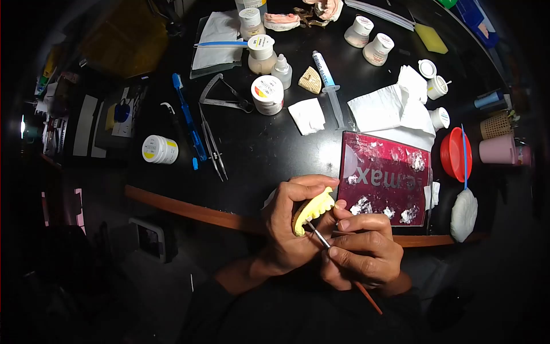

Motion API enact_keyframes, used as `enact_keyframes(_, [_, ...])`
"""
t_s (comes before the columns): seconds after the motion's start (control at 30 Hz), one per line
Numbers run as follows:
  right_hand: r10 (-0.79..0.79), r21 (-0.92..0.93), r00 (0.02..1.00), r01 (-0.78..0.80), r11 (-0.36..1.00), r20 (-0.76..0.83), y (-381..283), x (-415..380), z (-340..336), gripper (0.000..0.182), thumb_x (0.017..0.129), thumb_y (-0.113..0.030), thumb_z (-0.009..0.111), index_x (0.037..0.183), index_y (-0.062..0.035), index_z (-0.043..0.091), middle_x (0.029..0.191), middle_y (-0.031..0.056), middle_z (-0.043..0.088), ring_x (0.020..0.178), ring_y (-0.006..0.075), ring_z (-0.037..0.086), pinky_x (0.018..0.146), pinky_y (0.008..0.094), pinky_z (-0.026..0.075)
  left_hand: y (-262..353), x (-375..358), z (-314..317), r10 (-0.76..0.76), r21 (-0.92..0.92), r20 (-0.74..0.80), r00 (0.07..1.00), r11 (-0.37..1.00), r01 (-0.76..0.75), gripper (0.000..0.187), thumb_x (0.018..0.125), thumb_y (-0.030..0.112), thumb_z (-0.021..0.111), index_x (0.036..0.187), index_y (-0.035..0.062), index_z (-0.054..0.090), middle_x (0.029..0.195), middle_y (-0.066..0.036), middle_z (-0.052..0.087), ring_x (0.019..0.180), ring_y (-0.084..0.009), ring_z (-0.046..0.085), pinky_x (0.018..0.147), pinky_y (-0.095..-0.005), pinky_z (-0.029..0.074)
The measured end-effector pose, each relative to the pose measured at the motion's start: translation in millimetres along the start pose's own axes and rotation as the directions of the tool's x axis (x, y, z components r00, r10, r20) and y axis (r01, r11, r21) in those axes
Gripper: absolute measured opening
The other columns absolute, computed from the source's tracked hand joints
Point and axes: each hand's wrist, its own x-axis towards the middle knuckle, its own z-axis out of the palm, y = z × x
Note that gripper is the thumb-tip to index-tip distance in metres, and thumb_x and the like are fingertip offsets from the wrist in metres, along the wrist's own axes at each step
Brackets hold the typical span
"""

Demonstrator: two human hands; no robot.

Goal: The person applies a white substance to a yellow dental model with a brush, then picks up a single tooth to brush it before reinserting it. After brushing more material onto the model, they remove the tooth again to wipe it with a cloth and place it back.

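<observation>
My left hand point(281, 232) is closed around a yellow dental arch model point(317, 208), its scalloped tooth edge facing right. In my right hand point(369, 252) is a thin brush point(319, 235) with a metal ferrule and a reddish-brown handle, held like a pen. The brush tip is right at the inner side of the model, near its lower end. Both hands are together at the table's front edge. Just behind them lies a dark red mixing slab point(375, 198) with several dabs of white paste.
Left of the hands lie tweezers point(211, 143), a blue toothbrush point(189, 117), a caliper point(220, 100) and a jar point(160, 149). Behind stand several powder jars point(267, 95) and a paste syringe point(329, 92). A red bowl point(456, 155) and white pad point(464, 215) are right.
</observation>
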Motion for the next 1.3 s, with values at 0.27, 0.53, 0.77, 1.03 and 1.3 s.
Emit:
enact_keyframes(0.27, [0.012,0.025,1.0,-0.012,1.0,-0.003,-3.1,2.1,-0.1,0.023,0.073,-0.004,0.093,0.093,-0.0026,0.08,0.09,0.0077,0.072,0.108,0.0287,0.07,0.092,0.0391,0.065,3.8,-0.3,2.2,-0.031,0.011,-0.066,0.997,0.999,0.032,0.046,0.086,0.003,0.086,0.117,-0.0001,0.052,0.119,-0.023,0.072,0.105,-0.027,0.074,0.086,-0.0343,0.061])
enact_keyframes(0.53, [0.015,0.008,1.0,-0.015,1.0,-0.006,-2.7,1.7,0.6,0.025,0.072,-0.004,0.094,0.093,-0.0023,0.081,0.089,0.008,0.072,0.108,0.0288,0.071,0.093,0.0393,0.065,2.1,-0.4,-1.8,0.005,0.022,0.02,1.0,1.0,-0.006,0.044,0.093,-0.004,0.077,0.124,0.001,0.047,0.125,-0.026,0.064,0.111,-0.023,0.069,0.093,-0.0325,0.061])
enact_keyframes(0.77, [-0.011,0.007,1.0,0.011,1.0,0.026,-0.6,3.0,-1.9,0.026,0.072,-0.007,0.094,0.093,-0.0013,0.08,0.09,0.009,0.072,0.109,0.0291,0.07,0.099,0.0444,0.064,0.0,-0.9,2.0,0.003,0.006,-0.053,0.999,1.0,-0.003,0.047,0.086,-0.001,0.085,0.119,0.0005,0.051,0.121,-0.024,0.07,0.104,-0.0248,0.074,0.085,-0.0328,0.061])
enact_keyframes(1.03, [0.005,0.014,0.999,-0.006,1.0,0.034,-2.6,3.6,-2.3,0.027,0.071,-0.008,0.094,0.093,-0.0011,0.08,0.091,0.0096,0.071,0.11,0.0293,0.069,0.1,0.0448,0.064,0.9,-0.5,2.8,-0.006,-0.008,-0.055,0.998,1.0,0.006,0.046,0.086,-0.004,0.083,0.118,0.0006,0.05,0.12,-0.025,0.07,0.105,-0.0241,0.074,0.084,-0.0319,0.062])
enact_keyframes(1.3, [-0.01,0.003,0.999,0.01,1.0,0.047,-2.1,4.4,-2.7,0.027,0.071,-0.007,0.094,0.093,-0.001,0.08,0.091,0.01,0.071,0.109,0.0289,0.07,0.102,0.0468,0.064,-1.3,0.2,2.1,0.019,0.007,-0.05,0.999,1.0,-0.018,0.046,0.087,-0.003,0.084,0.118,0.0006,0.05,0.12,-0.025,0.07,0.105,-0.024,0.074,0.083,-0.0319,0.062])
